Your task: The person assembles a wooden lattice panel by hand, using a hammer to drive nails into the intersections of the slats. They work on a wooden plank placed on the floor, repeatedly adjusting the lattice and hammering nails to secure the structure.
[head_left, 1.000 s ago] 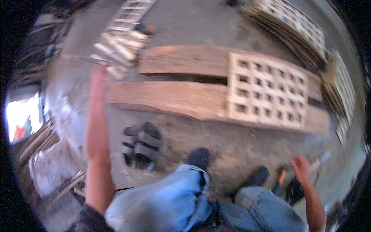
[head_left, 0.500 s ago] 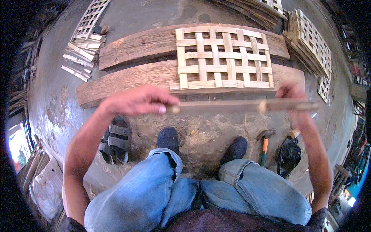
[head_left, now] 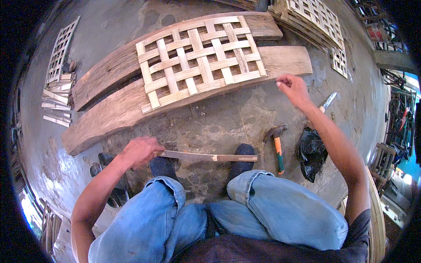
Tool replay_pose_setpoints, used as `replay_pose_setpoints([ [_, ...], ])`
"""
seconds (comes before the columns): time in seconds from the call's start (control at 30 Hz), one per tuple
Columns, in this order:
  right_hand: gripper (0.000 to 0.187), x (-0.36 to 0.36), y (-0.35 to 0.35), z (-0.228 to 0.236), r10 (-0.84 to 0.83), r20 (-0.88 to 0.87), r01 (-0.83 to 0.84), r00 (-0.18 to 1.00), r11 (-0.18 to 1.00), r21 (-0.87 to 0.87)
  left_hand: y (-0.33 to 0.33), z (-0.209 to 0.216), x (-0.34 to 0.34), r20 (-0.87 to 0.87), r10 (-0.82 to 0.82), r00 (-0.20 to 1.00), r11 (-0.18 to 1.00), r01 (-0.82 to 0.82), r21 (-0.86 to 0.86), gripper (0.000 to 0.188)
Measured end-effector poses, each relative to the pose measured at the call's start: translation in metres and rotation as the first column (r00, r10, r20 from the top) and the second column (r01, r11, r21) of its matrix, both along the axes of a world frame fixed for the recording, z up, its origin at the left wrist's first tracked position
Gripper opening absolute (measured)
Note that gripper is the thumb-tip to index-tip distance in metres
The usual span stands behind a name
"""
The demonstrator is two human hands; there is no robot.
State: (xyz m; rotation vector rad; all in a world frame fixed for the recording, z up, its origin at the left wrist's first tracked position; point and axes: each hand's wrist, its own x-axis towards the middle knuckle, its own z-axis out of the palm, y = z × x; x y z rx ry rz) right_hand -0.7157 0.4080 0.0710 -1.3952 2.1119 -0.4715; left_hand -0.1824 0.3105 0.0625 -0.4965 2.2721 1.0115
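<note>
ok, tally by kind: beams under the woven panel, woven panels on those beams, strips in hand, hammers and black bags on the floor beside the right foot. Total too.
Wooden beams: 2
Woven panel on the beams: 1
Strip in the left hand: 1
Hammer: 1
Black bag: 1
Total: 6

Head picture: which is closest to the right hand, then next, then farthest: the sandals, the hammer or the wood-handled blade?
From the right hand:
1. Wood-handled blade, just to its right.
2. Hammer, below it in the picture.
3. Sandals, far over on the left.
</note>
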Motion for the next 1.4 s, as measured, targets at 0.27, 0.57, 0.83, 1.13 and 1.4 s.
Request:
replay_pose_setpoints([
  [0.27, 0.038, -0.002, -0.034, -0.019, 0.129, 0.029, -0.128, 0.991, 0.991, -0.041, -0.034, 0.013, -0.009, -0.479, 0.464, 0.745, 0.736, -0.625, -0.259, 0.032],
  [0.57, 0.037, -0.020, -0.032, -0.026, 0.152, 0.091, -0.150, 0.984, 0.988, -0.021, -0.053, -0.005, -0.017, -0.604, 0.366, 0.708, 0.684, -0.645, -0.341, 0.035],
  [0.83, 0.036, -0.016, -0.037, -0.020, 0.190, 0.076, -0.188, 0.979, 0.981, -0.039, -0.054, -0.013, -0.012, -0.623, 0.400, 0.672, 0.684, -0.672, -0.284, 0.032],
  [1.13, 0.034, -0.018, -0.037, -0.022, 0.160, 0.099, -0.161, 0.982, 0.987, -0.001, -0.053, -0.009, -0.012, -0.626, 0.381, 0.680, 0.711, -0.649, -0.273, 0.028],
  [1.4, 0.034, -0.014, -0.038, -0.017, 0.142, 0.099, -0.144, 0.985, 0.989, 0.015, -0.052, -0.012, -0.010, -0.638, 0.380, 0.670, 0.699, -0.659, -0.276, 0.029],
])
